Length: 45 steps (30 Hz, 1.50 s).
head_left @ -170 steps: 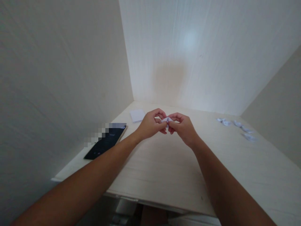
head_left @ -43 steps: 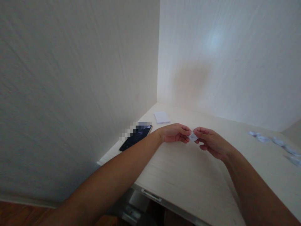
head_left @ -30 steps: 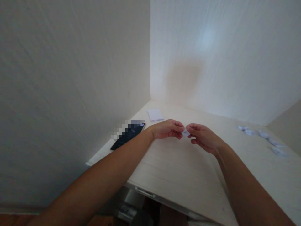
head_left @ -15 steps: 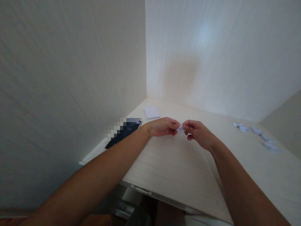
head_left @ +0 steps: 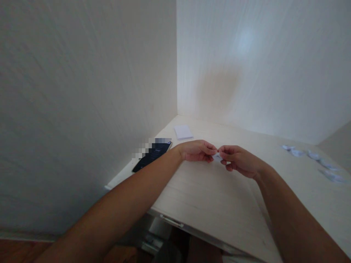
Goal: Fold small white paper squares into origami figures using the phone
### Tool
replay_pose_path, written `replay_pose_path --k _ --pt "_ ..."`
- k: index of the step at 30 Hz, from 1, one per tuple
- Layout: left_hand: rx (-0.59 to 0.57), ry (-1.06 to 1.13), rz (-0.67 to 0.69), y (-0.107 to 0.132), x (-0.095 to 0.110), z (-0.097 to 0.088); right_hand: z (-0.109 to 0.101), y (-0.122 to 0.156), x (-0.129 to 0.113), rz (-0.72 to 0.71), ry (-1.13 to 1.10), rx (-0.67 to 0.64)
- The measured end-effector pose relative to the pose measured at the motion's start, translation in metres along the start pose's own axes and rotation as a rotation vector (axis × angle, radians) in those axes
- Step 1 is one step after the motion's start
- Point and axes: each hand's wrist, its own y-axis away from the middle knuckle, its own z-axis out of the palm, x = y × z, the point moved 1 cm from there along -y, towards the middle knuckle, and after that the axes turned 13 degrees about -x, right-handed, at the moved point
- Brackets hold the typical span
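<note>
left, my touchscreen device [head_left: 152, 157] lies near the side wall [head_left: 95, 91], out of my way; next, a white paper stack [head_left: 183, 132] within reach. my left hand [head_left: 196, 150] pinches one side of a small folded paper [head_left: 217, 157], my right hand [head_left: 239, 160] pinches the other, presumably for steadiness. far right, blurry paper pieces [head_left: 313, 155], perhaps folded, set apart.

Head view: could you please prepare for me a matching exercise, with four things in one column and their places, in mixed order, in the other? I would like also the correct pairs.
Things:
1. single white piece
2. device
3. white square
4. white pieces

Places:
A. near the back left corner of the table
B. spread over the table's right side
C. held between left hand and right hand
D. between left wall and left forearm

Pairs: 1-C, 2-D, 3-A, 4-B
</note>
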Motion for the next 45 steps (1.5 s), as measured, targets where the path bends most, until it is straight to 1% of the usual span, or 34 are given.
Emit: replay_pose_path --k 3,7,9,14,19,22,25,28,33,35,37,40,42,45 --pt "0.053 0.006 0.022 -0.001 0.000 0.000 -0.001 -0.001 0.001 -0.005 -0.017 0.027" --pt "0.104 0.009 0.076 -0.004 0.001 0.000 0.000 -0.003 0.000 -0.056 0.062 0.136" --pt "0.112 0.013 0.096 -0.005 0.001 0.001 0.000 -0.003 -0.001 -0.061 0.061 0.171" --pt "0.146 0.099 0.134 -0.003 0.003 0.004 -0.004 -0.006 0.001 -0.079 -0.119 0.180" --pt "0.140 0.144 0.121 -0.002 0.004 0.006 -0.005 -0.010 0.004 -0.056 -0.266 0.167" --pt "0.173 0.189 0.154 -0.003 0.003 0.006 -0.004 -0.012 0.005 -0.069 -0.337 0.178" --pt "0.209 0.213 0.196 -0.006 0.001 0.007 -0.004 -0.015 0.006 -0.119 -0.355 0.212" --pt "0.242 0.204 0.247 -0.009 -0.001 0.009 -0.004 -0.018 0.008 -0.168 -0.366 0.280" --pt "0.319 0.118 0.374 -0.013 -0.005 0.018 -0.002 -0.025 0.013 -0.263 -0.427 0.375" --pt "0.383 0.098 0.403 -0.015 -0.007 0.023 0.000 -0.028 0.014 -0.334 -0.446 0.415" --pt "0.474 0.088 0.424 -0.017 -0.009 0.028 0.002 -0.032 0.015 -0.400 -0.454 0.459" --pt "0.572 0.088 0.444 -0.021 -0.012 0.032 0.003 -0.037 0.017 -0.444 -0.459 0.516" --pt "0.591 0.112 0.448 -0.022 -0.014 0.032 0.004 -0.038 0.019 -0.451 -0.461 0.532" --pt "0.579 0.175 0.431 -0.022 -0.014 0.027 0.006 -0.038 0.021 -0.424 -0.451 0.519"
